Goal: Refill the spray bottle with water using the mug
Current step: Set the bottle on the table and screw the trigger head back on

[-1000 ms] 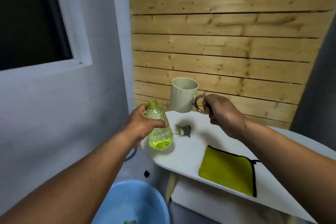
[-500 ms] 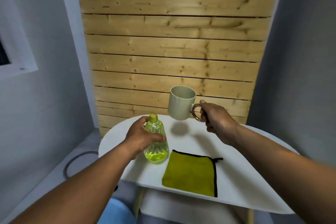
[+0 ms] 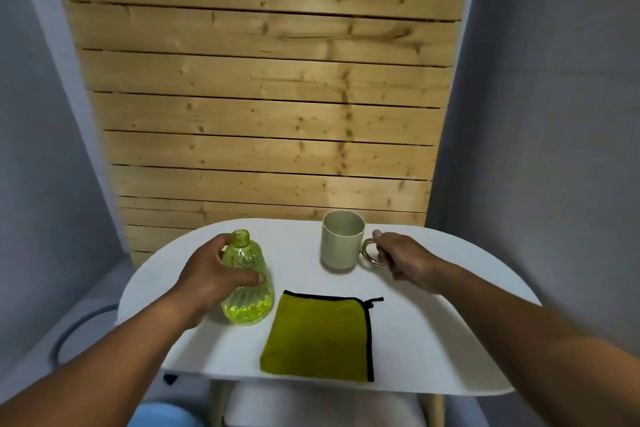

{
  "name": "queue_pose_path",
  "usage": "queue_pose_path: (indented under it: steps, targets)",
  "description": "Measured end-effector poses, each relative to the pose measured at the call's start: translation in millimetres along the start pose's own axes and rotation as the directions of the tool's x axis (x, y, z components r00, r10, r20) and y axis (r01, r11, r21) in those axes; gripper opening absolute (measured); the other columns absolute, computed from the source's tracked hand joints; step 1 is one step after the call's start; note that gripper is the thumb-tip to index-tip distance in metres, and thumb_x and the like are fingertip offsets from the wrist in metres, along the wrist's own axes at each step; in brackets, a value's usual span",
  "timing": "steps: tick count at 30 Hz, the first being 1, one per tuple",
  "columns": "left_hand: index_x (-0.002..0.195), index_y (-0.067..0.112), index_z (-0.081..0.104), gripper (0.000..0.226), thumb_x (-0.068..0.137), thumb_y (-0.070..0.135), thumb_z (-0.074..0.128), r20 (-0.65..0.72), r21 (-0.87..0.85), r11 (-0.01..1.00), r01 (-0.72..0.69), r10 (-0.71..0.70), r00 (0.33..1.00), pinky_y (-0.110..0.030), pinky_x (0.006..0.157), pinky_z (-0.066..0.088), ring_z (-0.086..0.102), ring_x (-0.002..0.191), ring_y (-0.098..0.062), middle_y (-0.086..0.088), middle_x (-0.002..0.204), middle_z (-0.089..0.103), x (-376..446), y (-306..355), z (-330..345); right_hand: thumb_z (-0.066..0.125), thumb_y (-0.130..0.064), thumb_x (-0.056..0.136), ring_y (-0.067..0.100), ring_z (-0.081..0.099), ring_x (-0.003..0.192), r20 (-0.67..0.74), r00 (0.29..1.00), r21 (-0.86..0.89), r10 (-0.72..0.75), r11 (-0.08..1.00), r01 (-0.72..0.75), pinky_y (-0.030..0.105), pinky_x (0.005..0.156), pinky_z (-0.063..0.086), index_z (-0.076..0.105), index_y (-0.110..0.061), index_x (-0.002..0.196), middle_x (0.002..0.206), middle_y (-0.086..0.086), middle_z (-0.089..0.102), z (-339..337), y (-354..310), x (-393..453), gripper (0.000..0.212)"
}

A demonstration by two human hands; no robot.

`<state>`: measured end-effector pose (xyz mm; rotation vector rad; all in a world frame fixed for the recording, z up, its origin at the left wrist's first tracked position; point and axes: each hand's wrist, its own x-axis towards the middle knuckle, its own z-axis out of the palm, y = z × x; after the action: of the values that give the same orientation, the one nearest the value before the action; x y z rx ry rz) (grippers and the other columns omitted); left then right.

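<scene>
A clear yellow-green spray bottle [image 3: 250,291] stands upright on the white table [image 3: 450,340], its neck open with no spray head on it. My left hand [image 3: 214,279] wraps around its left side and holds it. A pale beige mug [image 3: 341,241] rests upright on the table to the right of the bottle. My right hand [image 3: 401,258] grips the mug's ring handle [image 3: 372,252]. The mug's inside is too dim to show any water.
A folded olive cloth with black trim [image 3: 320,336] lies at the table's front, between my arms. A wooden plank wall stands right behind the table. A blue basin [image 3: 162,414] and a grey hose [image 3: 74,329] are on the floor at lower left.
My right hand has lowered the mug from the air onto the table. The bottle stays in my left hand on the table. My view has swung right; the window and spray head are out of sight.
</scene>
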<state>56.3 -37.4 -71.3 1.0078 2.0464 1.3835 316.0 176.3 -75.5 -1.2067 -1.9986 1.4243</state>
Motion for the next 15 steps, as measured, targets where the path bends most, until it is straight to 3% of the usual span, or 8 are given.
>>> queue_pose_path:
  steps: [4,8,15]
  targets:
    - [0.127,0.022,0.060,0.075,0.063,0.002,0.093,0.031,-0.014,1.000,-0.014,0.014,0.999,-0.033,0.079,0.054,0.067,0.091,-0.018,-0.002,0.103,0.068,2,0,3,0.039,-0.045,0.102,0.012,0.032,0.051,0.034,0.998,-0.027,0.048,0.999,-0.047,0.026,0.054,0.029,0.042,-0.018,0.068,0.062,-0.001,0.042,6,16,13,0.044]
    - [0.125,0.026,0.059,0.071,0.065,0.005,0.093,0.061,-0.019,1.000,-0.024,0.025,0.998,-0.034,0.080,0.056,0.068,0.093,-0.020,-0.004,0.105,0.070,2,-1,1,0.041,-0.044,0.102,0.012,0.029,0.046,0.078,0.993,0.011,0.085,0.996,-0.086,0.027,0.049,0.025,0.041,-0.019,0.064,0.058,0.001,0.037,9,26,19,0.045]
    - [0.126,0.027,0.061,0.082,0.053,0.019,0.095,0.067,-0.043,0.999,-0.025,0.027,0.997,-0.038,0.083,0.059,0.072,0.095,-0.023,-0.006,0.107,0.073,1,-10,2,0.053,-0.045,0.097,0.012,0.035,0.051,0.012,1.000,-0.081,0.022,0.996,-0.021,0.023,0.047,0.027,0.053,-0.016,0.078,0.060,-0.004,0.049,-2,21,29,0.034]
